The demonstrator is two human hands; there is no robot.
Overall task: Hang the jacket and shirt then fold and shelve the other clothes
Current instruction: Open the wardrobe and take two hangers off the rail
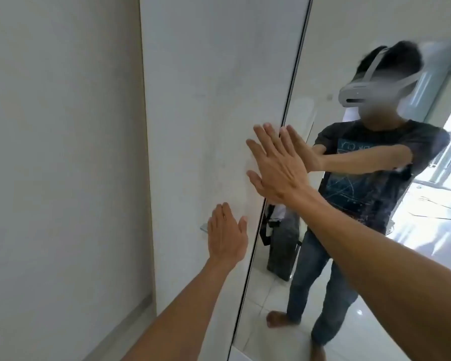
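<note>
White laminate forms the panel (193, 100) that fills the middle of the view. It is taken to be a wardrobe door. A mirrored door (266, 321) adjoins it on the right, and the two meet at a dark seam.

The left hand (227, 237) is laid flat on the white panel with fingers straight and together, and nothing is held. A small metal handle (204, 228) shows just left of its fingers. The right hand (276, 165) is likewise spread flat, higher and further right, with its fingertips at the seam. Nothing is gripped.

The step in hand is judged to be the pushing or sliding of the door. It is best done with even pressure from both palms, applied to the panel rather than the glass. Fingertips should be kept out of the seam, where they could be nipped.

No jacket, shirt or other clothing is seen, and whether any lies behind the panel cannot be told. The wardrobe interior is hidden. In the mirror a dark bag (284, 246) is reflected, standing upright on the tiled floor. Its contents cannot be made out.
</note>
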